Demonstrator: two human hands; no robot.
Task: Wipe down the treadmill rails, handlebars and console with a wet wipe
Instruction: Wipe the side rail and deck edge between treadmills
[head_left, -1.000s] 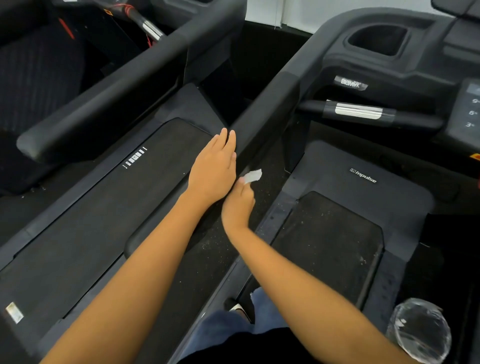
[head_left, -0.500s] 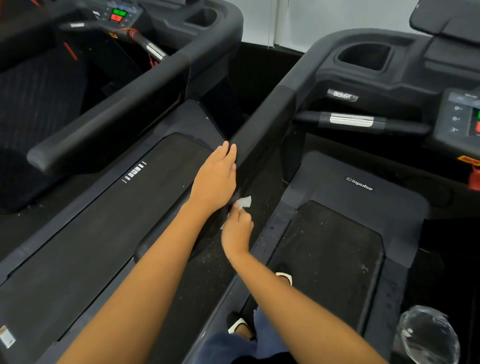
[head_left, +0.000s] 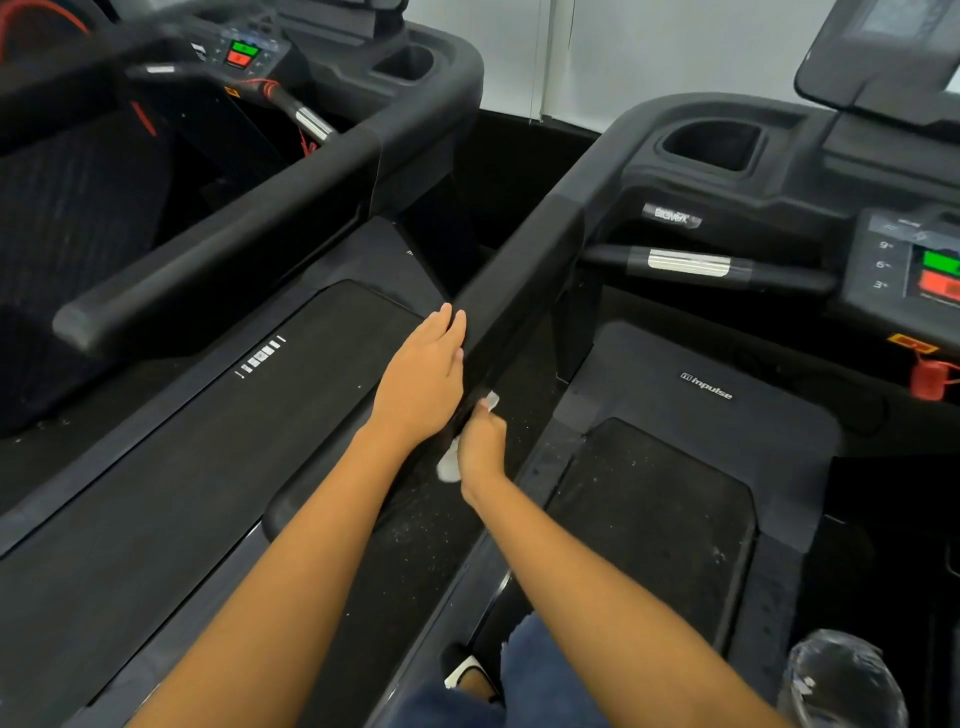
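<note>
The black left side handrail (head_left: 524, 260) of the treadmill I stand on runs from the console (head_left: 779, 171) down toward me. My left hand (head_left: 423, 379) lies flat with straight fingers on the rail's outer side near its lower end. My right hand (head_left: 480, 441) grips a white wet wipe (head_left: 449, 465) against the rail's inner underside, with bits of wipe showing above and below the fist. The front handlebar (head_left: 691, 265) with a silver sensor plate crosses below the console. The control panel (head_left: 919, 270) shows green and red buttons.
A second treadmill stands on the left, with its own handrail (head_left: 223, 260), belt (head_left: 208, 441) and console (head_left: 244, 52). My treadmill's belt (head_left: 660, 545) and motor cover (head_left: 717, 395) lie to the right. A clear plastic bottle (head_left: 841, 686) sits at the bottom right. A red safety clip (head_left: 930, 379) hangs by the panel.
The view has tilted upward, showing more of both consoles. My right hand has slid the wipe down the rail toward me, while my left hand stays flat on the rail.
</note>
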